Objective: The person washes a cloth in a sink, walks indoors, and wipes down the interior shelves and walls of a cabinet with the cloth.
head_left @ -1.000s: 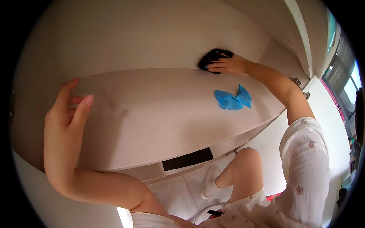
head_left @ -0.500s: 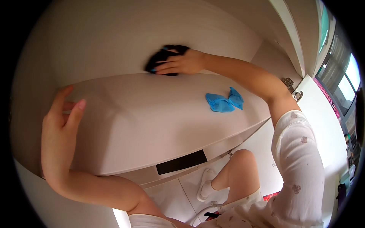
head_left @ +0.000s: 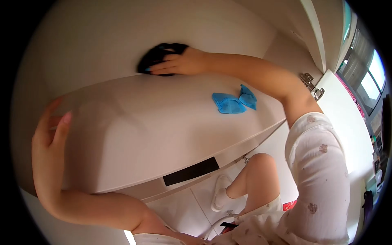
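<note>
A black cloth (head_left: 157, 57) is pressed against the cabinet's back wall, where it meets the shelf (head_left: 163, 118). My right hand (head_left: 181, 61) lies over it, fingers wrapped on the cloth. A crumpled blue cloth-like piece (head_left: 229, 103), pinched in the middle like a bow, rests on the shelf below my right forearm. At the far left my left hand (head_left: 51, 128) is raised near the shelf's left end, fingers apart and holding nothing.
Metal hinges (head_left: 312, 85) join an open white door (head_left: 343, 118) at the right. A dark rectangular strip (head_left: 191, 171) sits on the shelf's front face. My knee (head_left: 261, 167) and the tiled floor (head_left: 179, 212) show below.
My right hand has slid left along the back wall with the black cloth, far at first, then a little more. The view has shifted slightly; my left hand stays raised at the left.
</note>
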A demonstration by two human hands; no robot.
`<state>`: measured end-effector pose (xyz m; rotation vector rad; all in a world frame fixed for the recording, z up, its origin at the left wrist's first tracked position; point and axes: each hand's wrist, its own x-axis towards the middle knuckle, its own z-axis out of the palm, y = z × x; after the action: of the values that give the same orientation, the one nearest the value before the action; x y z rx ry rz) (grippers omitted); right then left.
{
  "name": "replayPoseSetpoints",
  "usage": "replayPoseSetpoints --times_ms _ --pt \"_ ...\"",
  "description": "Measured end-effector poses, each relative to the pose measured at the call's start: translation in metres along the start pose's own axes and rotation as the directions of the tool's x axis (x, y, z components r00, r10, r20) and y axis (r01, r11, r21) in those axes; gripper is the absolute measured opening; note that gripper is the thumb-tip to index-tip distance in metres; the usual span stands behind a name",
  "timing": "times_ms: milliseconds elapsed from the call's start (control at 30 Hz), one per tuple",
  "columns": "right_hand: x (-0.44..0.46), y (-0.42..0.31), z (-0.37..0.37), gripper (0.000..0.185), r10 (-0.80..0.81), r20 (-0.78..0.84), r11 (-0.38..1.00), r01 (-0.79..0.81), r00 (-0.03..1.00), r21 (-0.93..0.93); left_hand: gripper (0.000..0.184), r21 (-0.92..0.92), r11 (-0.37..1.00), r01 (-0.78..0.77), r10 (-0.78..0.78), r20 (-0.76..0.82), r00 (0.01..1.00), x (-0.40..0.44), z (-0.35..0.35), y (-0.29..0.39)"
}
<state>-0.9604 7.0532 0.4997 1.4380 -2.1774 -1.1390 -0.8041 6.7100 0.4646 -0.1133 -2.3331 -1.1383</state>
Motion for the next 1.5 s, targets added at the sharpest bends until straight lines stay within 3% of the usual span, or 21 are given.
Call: replayPoseSetpoints --times_ms 167,267,333,467,533,667,733,867,933,1033,1067,1133,1233,1300,1433,1500 --pt "-0.128 0.012 0.043 0.059 0.071 0.271 0.997 -0.059 0.96 -0.052 0.04 0.069 0.998 0.01 -0.012 0.017 1.0 0.001 0.001 0.002" --pt "-0.193 0.008 0.054 0.056 0.118 0.238 0.992 -0.107 0.964 -0.061 0.04 0.098 0.995 0.011 -0.015 0.041 0.999 0.001 0.004 0.003" --pt "-0.223 0.003 0.057 0.054 0.278 0.506 0.947 -0.322 0.816 -0.001 0.04 0.093 0.996 0.008 -0.012 0.048 0.999 0.0 0.004 0.004" --pt "-0.273 -0.006 0.07 0.057 0.358 0.545 0.897 -0.441 0.758 0.024 0.04 0.113 0.994 0.002 -0.006 0.039 0.999 0.0 0.005 0.003" --pt "-0.288 -0.015 0.073 0.061 0.479 0.58 0.736 -0.662 0.658 0.142 0.04 0.107 0.994 0.003 -0.006 0.027 1.0 0.0 0.005 0.001" --pt "-0.296 -0.026 0.075 0.062 0.536 0.467 0.665 -0.693 0.703 0.278 0.04 0.083 0.997 0.0 -0.005 0.062 0.998 -0.001 0.003 0.0" --pt "-0.296 -0.033 0.075 0.058 0.624 0.456 0.541 -0.772 0.634 0.333 0.04 0.079 0.997 -0.002 -0.004 0.079 0.997 -0.001 0.001 -0.001" --pt "-0.289 -0.04 0.083 0.054 0.711 0.421 0.482 -0.826 0.563 0.292 0.041 0.161 0.985 0.056 -0.064 0.05 0.997 -0.007 0.0 0.0" --pt "-0.286 -0.042 0.091 0.051 0.811 0.379 0.388 -0.894 0.446 0.223 0.041 0.212 0.972 0.1 -0.109 0.028 0.994 -0.013 -0.002 0.006" --pt "-0.285 -0.038 0.111 0.048 0.881 0.284 0.339 -0.924 0.378 0.177 0.041 0.264 0.956 0.126 -0.14 0.035 0.989 -0.02 0.0 0.014" --pt "-0.281 -0.037 0.109 0.048 0.874 0.296 0.343 -0.921 0.385 0.186 0.041 0.275 0.958 0.081 -0.086 0.009 0.996 -0.021 0.006 0.011" --pt "-0.276 -0.033 0.102 0.046 0.922 0.324 0.149 -0.966 0.212 0.21 0.04 0.298 0.953 0.046 -0.047 -0.004 0.999 -0.024 0.013 0.014" --pt "-0.276 -0.022 0.101 0.041 0.907 0.359 0.153 -0.967 0.219 0.203 0.041 0.291 0.957 -0.015 -0.016 0.103 0.995 -0.024 0.026 0.018" --pt "-0.282 -0.019 0.1 0.034 0.915 0.366 0.03 -0.931 0.172 0.363 0.041 0.181 0.962 -0.203 0.22 -0.082 0.972 -0.022 0.043 0.007" --pt "-0.299 -0.035 0.08 0.027 0.911 0.375 -0.067 -0.836 0.171 0.544 0.038 0.207 0.972 -0.113 0.162 -0.238 0.958 -0.032 0.056 -0.001" --pt "-0.309 -0.053 0.062 0.027 0.906 0.389 -0.145 -0.737 0.17 0.66 0.03 0.276 0.953 -0.123 0.242 -0.453 0.858 -0.037 0.053 -0.004"
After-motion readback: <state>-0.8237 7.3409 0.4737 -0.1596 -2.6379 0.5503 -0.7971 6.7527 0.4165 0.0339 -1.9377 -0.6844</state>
